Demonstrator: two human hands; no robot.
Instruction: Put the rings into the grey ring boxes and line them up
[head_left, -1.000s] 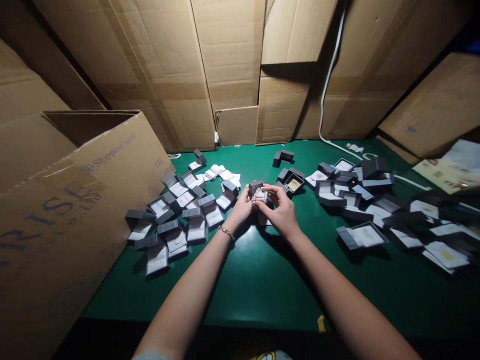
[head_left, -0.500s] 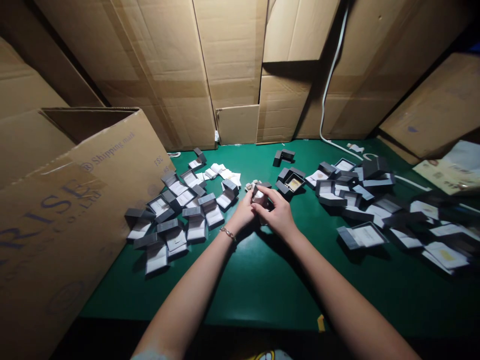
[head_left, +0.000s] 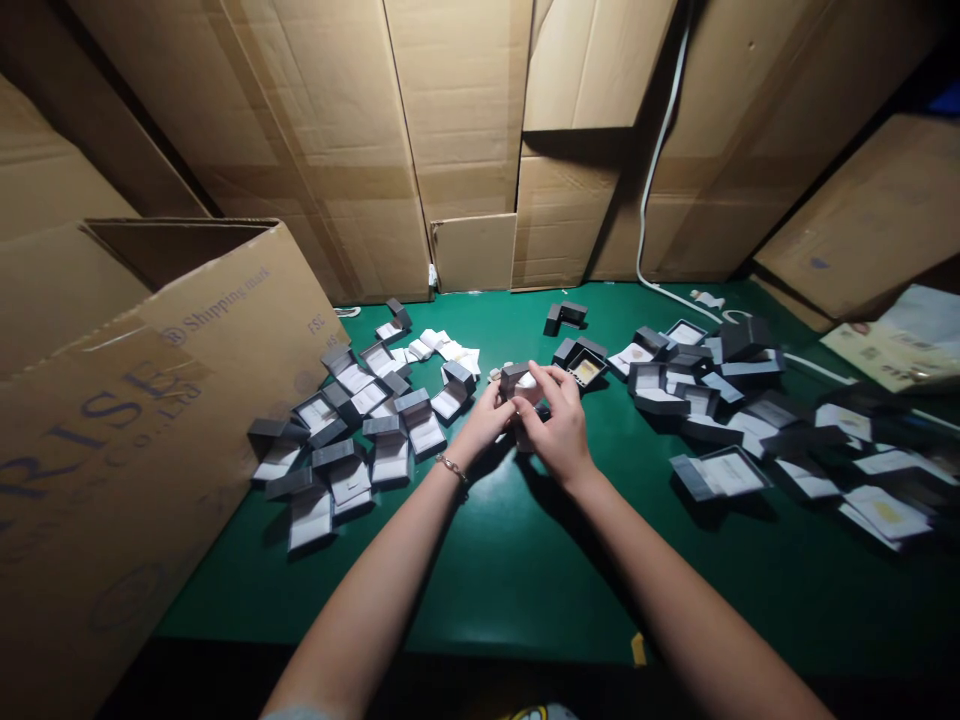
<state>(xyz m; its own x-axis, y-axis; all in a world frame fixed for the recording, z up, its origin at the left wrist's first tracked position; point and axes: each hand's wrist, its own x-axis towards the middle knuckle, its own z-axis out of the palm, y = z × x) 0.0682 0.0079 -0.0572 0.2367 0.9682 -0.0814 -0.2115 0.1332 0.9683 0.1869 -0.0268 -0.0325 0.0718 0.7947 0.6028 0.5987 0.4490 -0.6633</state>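
Observation:
Between my two hands, above the green table, is a small dark grey jewellery box (head_left: 516, 378) with a pale lining. My left hand (head_left: 486, 420) grips it from the left side, a chain bracelet on the wrist. My right hand (head_left: 556, 425) has its thumb and fingers bent round the box's right side. My fingers cover much of the box. Just beyond them are a few white inserts (head_left: 450, 348) and, to the right, an open dark box (head_left: 583, 366) with a yellowish piece inside.
Several open grey boxes with white linings lie left (head_left: 390, 450), and more are heaped right (head_left: 724, 470). A large carton (head_left: 187, 400) stands at the left edge. Stacked cartons (head_left: 465, 150) wall the back, with a white cable (head_left: 643, 220) hanging down. A yellow scrap (head_left: 638, 649) lies near the front edge.
The box in my hands has turned, so its dark grey outer face shows more now. My right fingers have shifted on its right side. The other boxes lie as before.

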